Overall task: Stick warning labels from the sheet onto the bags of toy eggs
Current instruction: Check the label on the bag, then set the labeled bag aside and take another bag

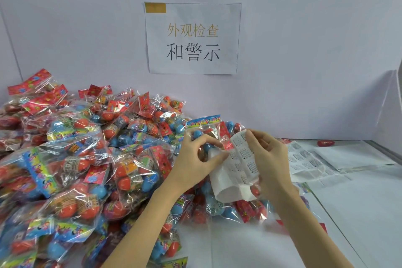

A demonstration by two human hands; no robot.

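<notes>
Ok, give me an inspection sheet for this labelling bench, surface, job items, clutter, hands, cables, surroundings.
Surface: white table, bare at front right.
Job's things: label sheet held up, partly peeled; bags of toy eggs heaped across the left; one blue-topped bag behind the hands.
Clutter: more label sheets and white papers on the right; small red item near the wall.
Grippers: left hand pinches at the sheet's edge; right hand grips the sheet.
Cables: nothing seen.
Surroundings: white wall with a printed sign.
</notes>
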